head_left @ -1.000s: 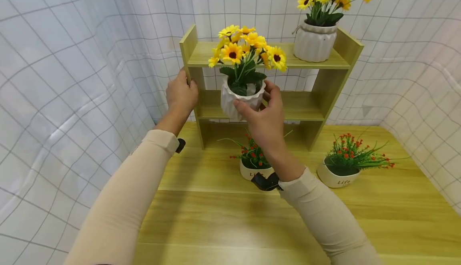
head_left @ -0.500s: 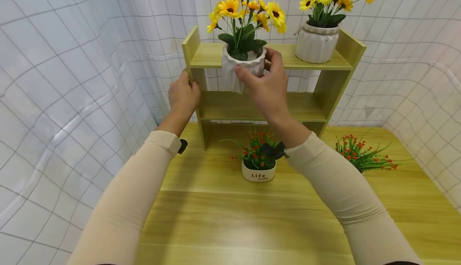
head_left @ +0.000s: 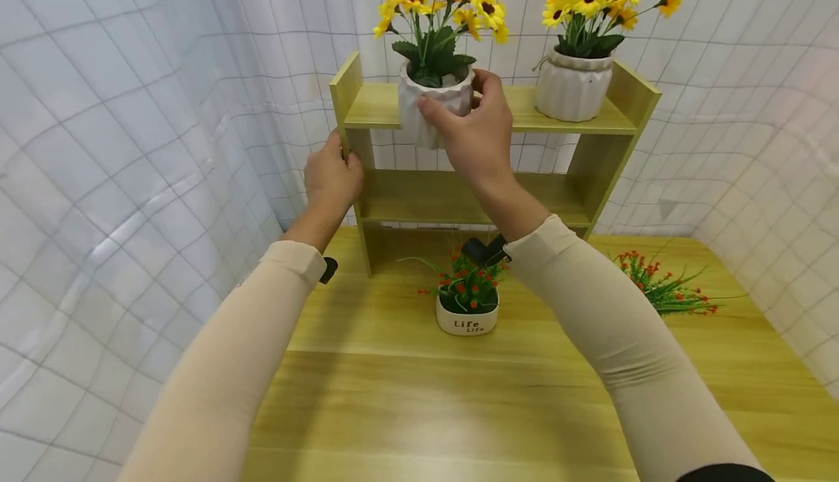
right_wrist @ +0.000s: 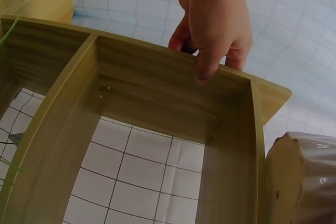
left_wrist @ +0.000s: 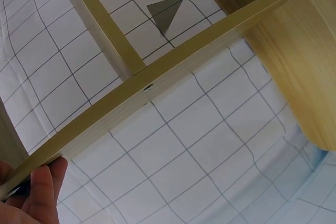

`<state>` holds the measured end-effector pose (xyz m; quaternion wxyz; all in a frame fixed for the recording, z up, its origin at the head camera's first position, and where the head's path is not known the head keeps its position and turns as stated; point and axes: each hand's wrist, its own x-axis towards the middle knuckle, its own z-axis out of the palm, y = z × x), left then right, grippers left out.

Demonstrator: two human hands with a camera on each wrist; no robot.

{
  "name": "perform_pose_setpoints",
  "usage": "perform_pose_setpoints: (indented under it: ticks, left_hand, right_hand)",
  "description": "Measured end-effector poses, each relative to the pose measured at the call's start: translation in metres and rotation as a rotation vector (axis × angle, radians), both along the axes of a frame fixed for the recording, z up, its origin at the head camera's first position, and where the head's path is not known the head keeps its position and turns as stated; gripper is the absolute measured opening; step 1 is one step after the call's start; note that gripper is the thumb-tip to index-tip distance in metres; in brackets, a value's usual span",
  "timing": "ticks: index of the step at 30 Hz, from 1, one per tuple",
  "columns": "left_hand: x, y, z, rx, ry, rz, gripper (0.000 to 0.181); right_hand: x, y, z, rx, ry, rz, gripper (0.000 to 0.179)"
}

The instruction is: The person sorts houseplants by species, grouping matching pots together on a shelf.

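My right hand [head_left: 481,125] grips a white fluted ceramic flowerpot [head_left: 435,107] of yellow sunflowers [head_left: 446,9], thumb on the front and fingers behind. Its upright pot overlaps the left part of the top shelf in the head view; its base shows below that shelf's front edge. In the right wrist view the flowerpot's underside [right_wrist: 283,182] appears right beside the top board. My left hand [head_left: 333,176] holds the left side panel of the wooden shelf [head_left: 478,194]. The left wrist view has those fingers [left_wrist: 44,190] around the panel's edge.
A matching sunflower pot [head_left: 573,89] stands at the top shelf's right end. On the wooden table [head_left: 419,402], a low white "Life" planter [head_left: 467,322] with red flowers sits before the shelf. A second red-flowered plant [head_left: 662,289] is partly behind my right sleeve.
My right hand has lifted the flowerpot from in front of the middle shelf to the top shelf's height, then slightly left. My left hand stays on the side panel.
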<state>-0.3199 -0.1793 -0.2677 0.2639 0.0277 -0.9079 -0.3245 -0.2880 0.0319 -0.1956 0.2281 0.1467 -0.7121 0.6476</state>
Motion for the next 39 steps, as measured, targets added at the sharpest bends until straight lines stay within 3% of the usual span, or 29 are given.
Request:
perform_pose_setpoints:
  ticks: [11, 18, 23, 39]
  left_hand:
    - [0.002, 0.002, 0.002, -0.005, 0.008, -0.017, 0.029]
    - [0.002, 0.002, 0.003, -0.007, 0.016, -0.01, 0.028]
    - [0.003, 0.002, 0.003, -0.015, 0.008, -0.005, 0.028]
    - [0.003, 0.002, 0.002, -0.011, -0.013, 0.006, 0.029]
  right_hand:
    - [-0.015, -0.005, 0.011, 0.115, -0.029, -0.072, 0.072]
    - [-0.026, -0.007, 0.019, 0.117, -0.102, -0.021, 0.07]
    - [-0.033, -0.011, 0.022, 0.133, -0.137, -0.03, 0.072]
    - [-0.048, -0.035, 0.024, 0.281, -0.159, -0.159, 0.076]
